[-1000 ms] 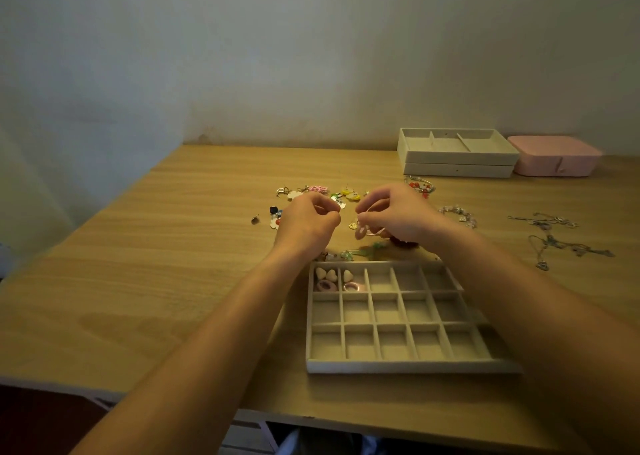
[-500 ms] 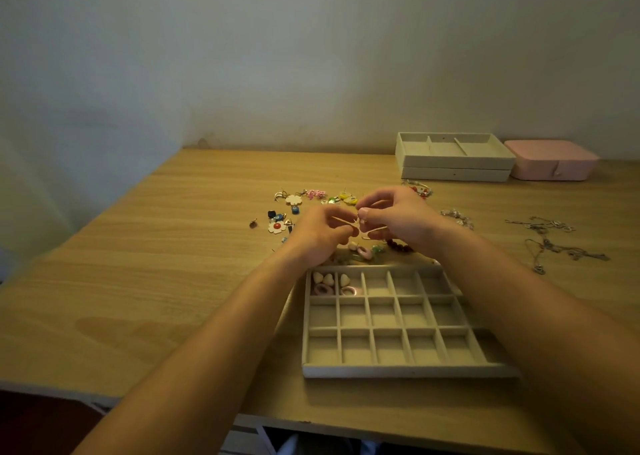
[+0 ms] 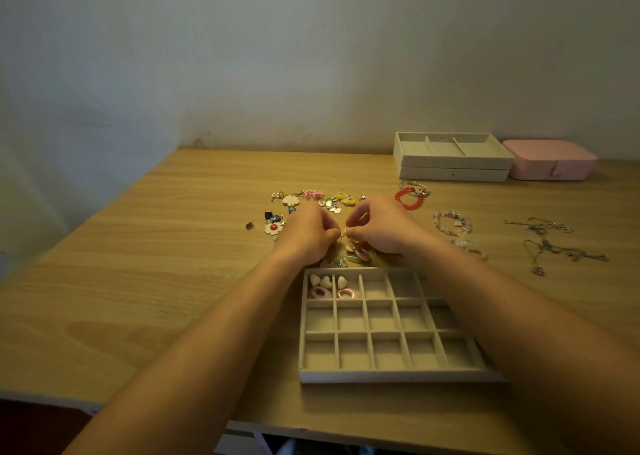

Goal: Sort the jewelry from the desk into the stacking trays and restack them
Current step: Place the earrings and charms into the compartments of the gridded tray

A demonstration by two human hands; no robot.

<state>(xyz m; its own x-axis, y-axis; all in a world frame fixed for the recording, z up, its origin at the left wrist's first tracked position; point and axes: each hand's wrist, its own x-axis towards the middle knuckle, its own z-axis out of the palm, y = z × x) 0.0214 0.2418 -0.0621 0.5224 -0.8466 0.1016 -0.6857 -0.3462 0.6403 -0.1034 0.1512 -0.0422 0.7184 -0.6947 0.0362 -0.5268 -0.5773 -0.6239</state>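
Your hands meet above the worktop, just beyond the grid tray: the left hand and right hand both have their fingers curled, and their fingertips pinch one gold piece between them. Under your wrists, a few pink and green pieces lie against the tray's far wall. Beyond your left hand is a scatter of earrings. Past your right hand lie a red bracelet and a pale bead bracelet, with a tangle of chains farther right. Your right forearm crosses the tray's right side. The tray has three rows of five cells. The far-left cell holds two hearts and a pink ring, and the next cell holds one heart and one ring. Two stacked trays sit by the wall, with a pink box just beside them. The grid tray lies near the front edge, and bare wood spreads to its left.
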